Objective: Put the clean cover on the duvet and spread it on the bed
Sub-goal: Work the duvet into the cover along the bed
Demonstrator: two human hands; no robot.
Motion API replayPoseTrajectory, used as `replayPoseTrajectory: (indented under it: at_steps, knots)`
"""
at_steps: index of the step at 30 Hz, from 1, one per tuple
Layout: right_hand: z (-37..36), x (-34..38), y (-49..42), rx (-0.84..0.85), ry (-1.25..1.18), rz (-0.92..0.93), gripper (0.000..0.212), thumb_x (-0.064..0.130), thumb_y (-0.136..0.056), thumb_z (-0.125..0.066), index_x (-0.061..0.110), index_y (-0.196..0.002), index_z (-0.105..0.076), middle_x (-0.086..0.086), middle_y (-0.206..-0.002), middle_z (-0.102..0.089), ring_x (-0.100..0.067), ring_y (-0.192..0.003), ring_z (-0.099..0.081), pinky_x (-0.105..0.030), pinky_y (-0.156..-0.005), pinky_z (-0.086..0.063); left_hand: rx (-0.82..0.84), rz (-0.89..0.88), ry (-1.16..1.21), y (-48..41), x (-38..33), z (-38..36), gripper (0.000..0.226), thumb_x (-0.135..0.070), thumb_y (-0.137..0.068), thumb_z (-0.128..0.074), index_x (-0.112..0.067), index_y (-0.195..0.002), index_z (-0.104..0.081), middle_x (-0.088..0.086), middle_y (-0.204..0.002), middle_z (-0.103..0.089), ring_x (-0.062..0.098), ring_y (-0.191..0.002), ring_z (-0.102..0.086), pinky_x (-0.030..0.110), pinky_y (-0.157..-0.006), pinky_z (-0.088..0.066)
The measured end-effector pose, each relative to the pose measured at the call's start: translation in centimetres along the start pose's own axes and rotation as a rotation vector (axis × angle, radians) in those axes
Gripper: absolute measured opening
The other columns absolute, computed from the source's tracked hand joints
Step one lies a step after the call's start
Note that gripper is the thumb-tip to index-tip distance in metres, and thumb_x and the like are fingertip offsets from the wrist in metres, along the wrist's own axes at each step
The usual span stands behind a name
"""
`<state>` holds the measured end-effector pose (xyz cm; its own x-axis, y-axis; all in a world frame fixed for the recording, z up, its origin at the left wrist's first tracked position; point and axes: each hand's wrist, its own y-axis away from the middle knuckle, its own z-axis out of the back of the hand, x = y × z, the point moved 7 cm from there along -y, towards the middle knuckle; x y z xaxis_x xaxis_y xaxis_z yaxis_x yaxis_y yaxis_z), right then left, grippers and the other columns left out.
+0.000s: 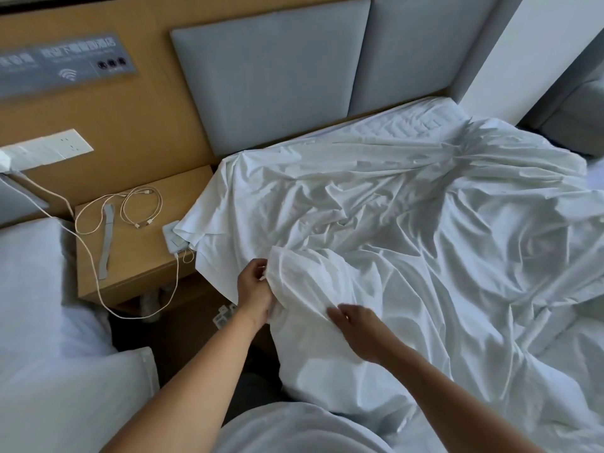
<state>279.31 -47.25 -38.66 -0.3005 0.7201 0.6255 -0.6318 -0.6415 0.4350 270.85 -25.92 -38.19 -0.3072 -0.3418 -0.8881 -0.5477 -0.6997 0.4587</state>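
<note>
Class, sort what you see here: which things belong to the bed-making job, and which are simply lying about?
Job: white cover, bed, left hand and right hand, both gripping the cover.
Lying about: bedside table, charging cables, grey strap, wall socket, pillow.

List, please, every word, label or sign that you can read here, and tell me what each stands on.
White Wi-Fi fan symbol: on the grey rectangular sign plate on the wooden wall panel.
White Chinese characters on that plate: too blurred to read.
Three dark round icons there: too small to tell.
White duvet cover: no print visible.
</note>
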Motion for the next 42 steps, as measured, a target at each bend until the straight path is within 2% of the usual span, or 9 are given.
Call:
replayPoseTrajectory:
  at_steps: [9, 14, 22, 27, 30, 33, 36, 39, 42]
  knots:
    - [1.8, 1.9, -3.8, -0.069, -0.601, -0.1, 0.02, 0.017, -0.096, -0.058, 0.026, -0.111, -0.068, 0.01, -0.104, -0.073, -0.014, -0.1, -0.068, -0.026, -0.083, -0.053, 0.48, -0.187, -0.268, 2.1, -1.1, -4.4, 0.035, -0.003, -0.094, -0.065, -0.029, -0.117, -0.073, -0.008, -0.11, -0.076, 0.007, -0.103, -0.07, 0.022, -0.082, -0.057]
    - [-0.4, 3.1, -4.2, 0.077, -1.049, -0.177, 0.021, 0.014, -0.097, -0.06, 0.019, -0.115, -0.07, -0.009, -0.108, -0.075, -0.026, -0.1, -0.072, -0.039, -0.086, -0.059, 0.538, -0.237, -0.439, 1.5, -2.0, -3.9, 0.037, -0.001, -0.093, -0.064, -0.022, -0.124, -0.07, -0.005, -0.113, -0.075, 0.011, -0.109, -0.068, 0.037, -0.097, -0.056]
    - [-1.2, 2.9, -5.1, 0.039, -0.974, -0.236, 0.017, 0.017, -0.091, -0.067, 0.014, -0.075, -0.073, -0.006, -0.074, -0.068, -0.017, -0.069, -0.063, -0.031, -0.065, -0.051, 0.654, 0.278, 0.068, -0.1, -1.5, -1.8, 0.043, -0.036, -0.091, -0.067, -0.019, -0.13, -0.068, 0.015, -0.137, -0.062, 0.038, -0.13, -0.055, 0.052, -0.115, -0.04]
    - [-0.7, 2.9, -5.9, -0.092, -0.598, -0.258, 0.029, 0.022, -0.086, -0.064, 0.019, -0.062, -0.048, 0.007, -0.057, -0.042, -0.008, -0.05, -0.035, -0.016, -0.043, -0.029, 0.386, -0.019, -0.092, -1.2, -4.6, -2.6, 0.003, -0.023, -0.088, -0.077, -0.023, -0.09, -0.079, 0.005, -0.1, -0.076, 0.026, -0.102, -0.07, 0.029, -0.084, -0.056]
    - [-0.3, 3.5, -6.6, -0.198, -0.523, -0.227, 0.036, 0.025, -0.091, -0.06, 0.016, -0.059, -0.044, 0.009, -0.054, -0.042, -0.009, -0.051, -0.037, -0.017, -0.045, -0.032, 0.246, -0.26, -0.134, -0.4, -7.8, -1.9, 0.016, -0.015, -0.089, -0.077, -0.029, -0.081, -0.078, 0.0, -0.087, -0.075, 0.015, -0.087, -0.07, 0.028, -0.079, -0.056]
    - [-0.5, 4.2, -7.2, -0.214, -0.542, -0.241, 0.03, 0.019, -0.091, -0.059, 0.014, -0.063, -0.05, 0.005, -0.058, -0.051, -0.012, -0.056, -0.045, -0.025, -0.053, -0.038, 0.44, -0.454, -0.304, 2.9, -8.9, -2.3, 0.007, -0.018, -0.089, -0.077, -0.025, -0.089, -0.077, -0.003, -0.091, -0.075, 0.012, -0.091, -0.071, 0.023, -0.082, -0.057]
    - [-1.3, 4.5, -7.5, -0.139, -0.623, -0.222, 0.018, 0.009, -0.084, -0.063, 0.006, -0.068, -0.057, 0.003, -0.059, -0.055, -0.01, -0.058, -0.049, -0.023, -0.049, -0.04, 0.662, -0.422, -0.442, 5.2, -6.0, -2.0, 0.01, -0.014, -0.092, -0.072, -0.024, -0.096, -0.07, 0.001, -0.096, -0.074, 0.02, -0.098, -0.072, 0.027, -0.088, -0.058]
    - [-1.6, 4.0, -7.4, -0.12, -0.632, -0.221, 0.027, 0.015, -0.094, -0.054, 0.005, -0.069, -0.054, 0.0, -0.067, -0.052, -0.013, -0.065, -0.045, -0.027, -0.057, -0.04, 0.333, -0.168, -0.185, 2.6, -3.6, 1.8, 0.019, 0.002, -0.089, -0.072, -0.017, -0.093, -0.069, 0.015, -0.099, -0.073, 0.032, -0.092, -0.073, 0.03, -0.075, -0.06]
    - [-1.8, 3.8, -7.4, -0.045, -0.682, -0.214, 0.035, 0.027, -0.1, -0.054, -0.005, -0.09, -0.06, -0.003, -0.076, -0.057, -0.013, -0.071, -0.051, -0.027, -0.062, -0.044, 0.336, -0.038, -0.286, 0.9, -1.2, 1.6, 0.026, -0.012, -0.085, -0.079, -0.026, -0.106, -0.073, -0.001, -0.106, -0.075, 0.017, -0.103, -0.07, 0.022, -0.076, -0.055]
